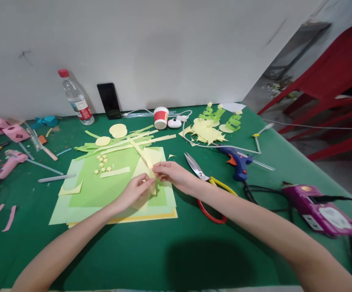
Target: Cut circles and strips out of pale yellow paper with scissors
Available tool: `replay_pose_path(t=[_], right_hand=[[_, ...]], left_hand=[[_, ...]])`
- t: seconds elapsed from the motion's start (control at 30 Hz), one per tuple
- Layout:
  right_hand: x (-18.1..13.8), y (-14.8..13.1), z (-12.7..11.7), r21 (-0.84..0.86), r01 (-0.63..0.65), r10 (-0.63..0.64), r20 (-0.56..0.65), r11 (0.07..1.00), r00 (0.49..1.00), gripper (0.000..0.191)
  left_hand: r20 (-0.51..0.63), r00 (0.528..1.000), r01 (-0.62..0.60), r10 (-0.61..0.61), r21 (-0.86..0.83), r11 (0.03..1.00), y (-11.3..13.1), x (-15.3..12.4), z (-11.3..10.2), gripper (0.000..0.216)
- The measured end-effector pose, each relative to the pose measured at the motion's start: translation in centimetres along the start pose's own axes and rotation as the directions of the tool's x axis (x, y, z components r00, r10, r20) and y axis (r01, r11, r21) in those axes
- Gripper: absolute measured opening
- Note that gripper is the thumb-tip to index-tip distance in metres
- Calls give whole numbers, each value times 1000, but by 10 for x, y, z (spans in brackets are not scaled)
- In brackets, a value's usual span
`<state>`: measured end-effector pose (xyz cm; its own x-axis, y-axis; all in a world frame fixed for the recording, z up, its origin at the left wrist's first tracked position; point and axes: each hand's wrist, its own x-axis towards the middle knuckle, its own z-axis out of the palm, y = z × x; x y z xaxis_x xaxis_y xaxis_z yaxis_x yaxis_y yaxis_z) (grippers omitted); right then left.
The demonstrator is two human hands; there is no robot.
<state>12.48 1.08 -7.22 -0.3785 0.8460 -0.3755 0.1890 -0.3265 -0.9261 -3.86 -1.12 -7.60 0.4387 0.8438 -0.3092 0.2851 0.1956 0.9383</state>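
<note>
A pale yellow paper strip [142, 152] slants over the sheets, and my right hand [172, 173] pinches it near its lower end. Close beside, my left hand [137, 188] has its thumb and forefinger closed at the same end; the fingertips hide the exact grip. Beneath both hands lies a stack of green paper sheets [87, 190] with a yellow edge showing at the front. Small folded paper stars [102, 165] sit on the stack to the left, beside a short cream strip [115, 172]. Scissors [198, 168] with red and yellow handles lie by my right forearm.
Behind the sheets are loose green strips [84, 147], a paper cup [161, 118] and a bottle [77, 101]. Yellow cutouts [206, 132], a blue glue gun [239, 164] and a purple power strip [321, 211] with cables lie right. Pink paper shapes [16, 132] are left.
</note>
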Motion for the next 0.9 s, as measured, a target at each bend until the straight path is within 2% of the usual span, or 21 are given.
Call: replay_pose_path(t=[0.27,0.4,0.5,0.6,0.7,0.8,0.9], right_hand=[[0,0,3,-128,-19,18,-13,992,1000,30],[-17,0,-10,-278,21,-61,-136,960,989,29],[-48,11,-30,-425,26,-158,-279,905,947,27],[-84,35,-46,-562,-42,-244,-423,826,873,25],[-110,62,-52,-650,-149,-276,-504,745,818,34],[-118,79,-53,-687,-221,-258,-521,692,813,37],[-110,81,-55,-688,-267,-202,-520,675,830,33]], left_hand=[[104,993,62,-52,-88,994,-7,-3,5,33],[108,992,74,-61,-119,990,-10,-2,4,30],[127,990,79,-62,-135,988,-13,0,2,29],[141,989,68,-47,-152,986,-12,2,2,28],[158,987,52,-26,-165,985,-9,2,3,30],[188,982,47,-17,-156,987,-5,0,4,32],[243,969,63,-38,-99,993,-1,-5,7,32]])
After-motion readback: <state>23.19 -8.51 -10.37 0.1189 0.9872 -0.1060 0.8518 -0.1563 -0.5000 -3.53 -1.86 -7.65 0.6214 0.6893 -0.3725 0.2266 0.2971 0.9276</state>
